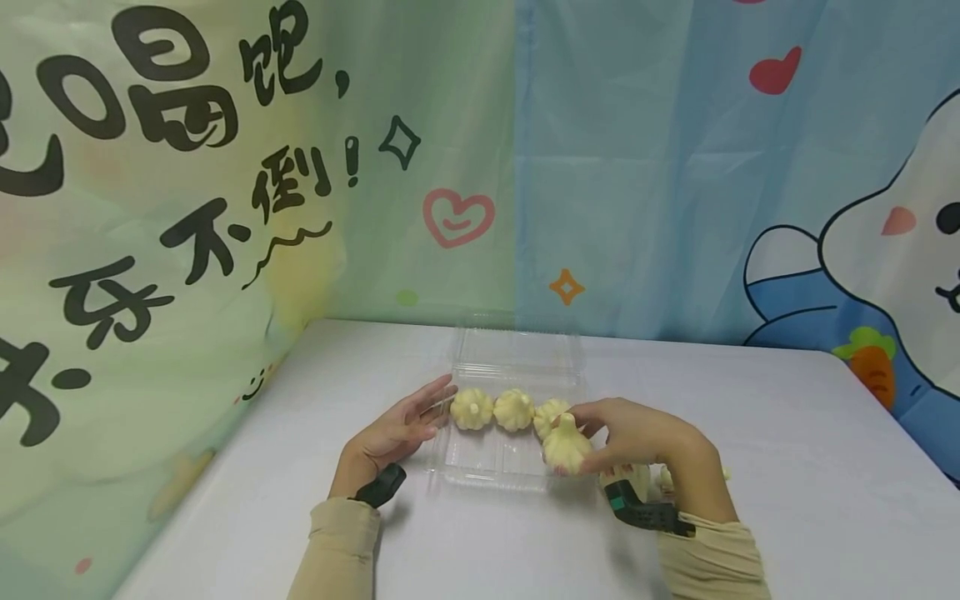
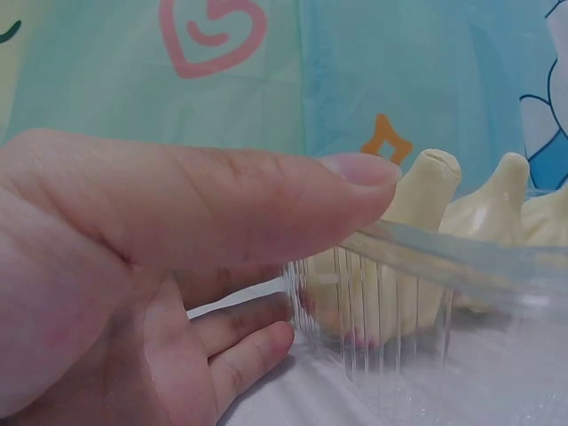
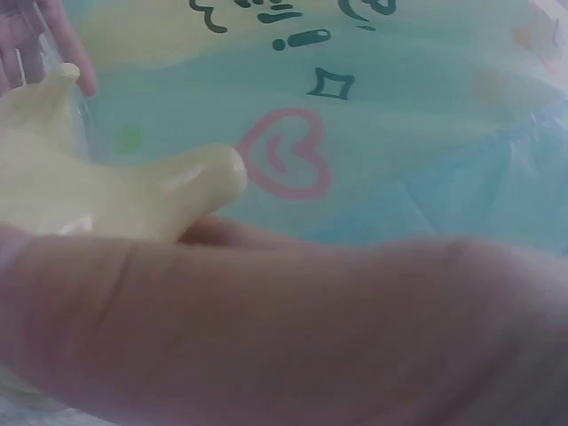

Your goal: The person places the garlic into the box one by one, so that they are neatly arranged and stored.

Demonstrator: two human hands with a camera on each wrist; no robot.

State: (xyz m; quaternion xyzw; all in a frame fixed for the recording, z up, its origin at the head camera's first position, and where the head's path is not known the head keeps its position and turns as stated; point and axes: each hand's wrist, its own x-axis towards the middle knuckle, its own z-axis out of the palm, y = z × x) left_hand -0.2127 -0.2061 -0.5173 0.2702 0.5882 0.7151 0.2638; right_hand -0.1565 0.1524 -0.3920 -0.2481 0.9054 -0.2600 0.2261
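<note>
A clear plastic box [image 1: 487, 477] stands on the table with its lid [image 1: 517, 350] folded back behind it. Three pale garlic bulbs sit in a row along its back, among them the left bulb [image 1: 472, 409] and the middle bulb [image 1: 513, 410]; the third [image 1: 550, 415] is partly hidden. My right hand [image 1: 630, 427] grips another garlic bulb [image 1: 567, 448] between thumb and fingers, stem up, over the box's front right part. At the box's left side is my left hand [image 1: 397, 429], fingers extended along the outside, thumb [image 2: 293, 200] at the rim corner.
More garlic bulbs [image 1: 633, 477] lie on the white table [image 1: 795, 467] right of the box, partly hidden behind the right wrist. A printed curtain [image 1: 637, 167] hangs behind the table and along its left side.
</note>
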